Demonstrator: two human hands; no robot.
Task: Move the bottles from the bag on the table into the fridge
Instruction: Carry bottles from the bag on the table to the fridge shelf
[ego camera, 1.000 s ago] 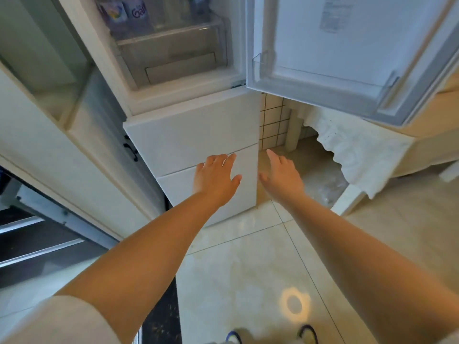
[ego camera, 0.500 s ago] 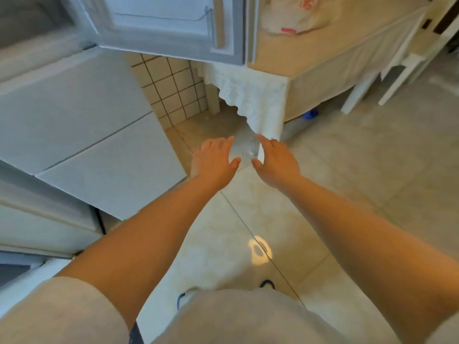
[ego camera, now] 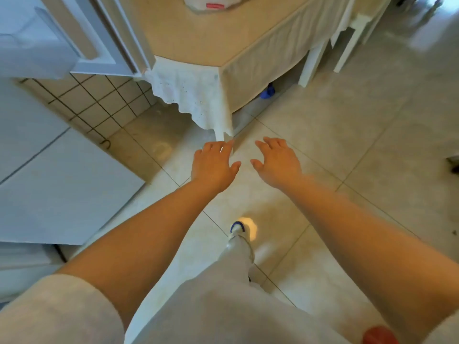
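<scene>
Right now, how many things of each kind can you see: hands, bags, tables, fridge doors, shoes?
Hands: 2, the left hand and the right hand, both empty.
Bags: 1, the bag.
Tables: 1, the table.
Fridge doors: 1, the fridge door, open.
Shoes: 1, the shoe.
Total: 6

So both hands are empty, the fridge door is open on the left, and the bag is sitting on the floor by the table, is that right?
Not quite. The head view shows the bag sitting on the table, not on the floor. The rest holds: the left hand and right hand are empty, and the fridge door is open on the left.
</scene>
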